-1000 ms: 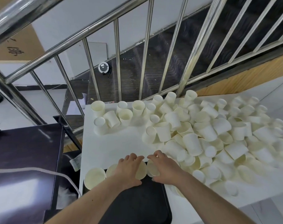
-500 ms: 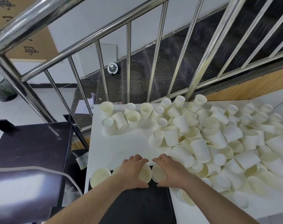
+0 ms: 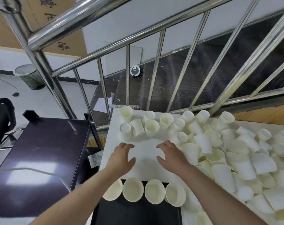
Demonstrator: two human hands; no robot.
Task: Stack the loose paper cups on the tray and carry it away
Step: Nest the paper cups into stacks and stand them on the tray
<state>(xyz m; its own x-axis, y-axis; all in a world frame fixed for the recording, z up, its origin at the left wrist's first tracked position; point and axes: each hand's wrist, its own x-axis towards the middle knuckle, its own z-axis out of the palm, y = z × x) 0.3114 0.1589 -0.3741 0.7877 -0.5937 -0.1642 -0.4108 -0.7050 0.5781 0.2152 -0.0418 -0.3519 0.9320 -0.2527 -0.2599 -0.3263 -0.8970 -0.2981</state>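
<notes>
A black tray (image 3: 134, 213) lies at the near edge of the white table (image 3: 146, 153). Several upright paper cups (image 3: 133, 189) stand in a row along the tray's far edge. My left hand (image 3: 121, 158) and my right hand (image 3: 172, 155) hover over the bare white tabletop beyond that row, fingers spread and holding nothing. A large heap of loose cups (image 3: 235, 153) covers the table's right side. A smaller group of cups (image 3: 138, 125) stands at the far left corner.
A steel stair railing (image 3: 156, 85) runs behind the table. To the left stands a dark glossy cabinet (image 3: 40, 153) with a white cable (image 3: 32, 169) across it. A bin (image 3: 29, 77) and a round robot vacuum (image 3: 134, 70) sit on the floor below.
Both hands let go of the cups on the tray and moved forward over the bare tabletop, fingers now spread. The camera tilted, showing more of the tray and railing.
</notes>
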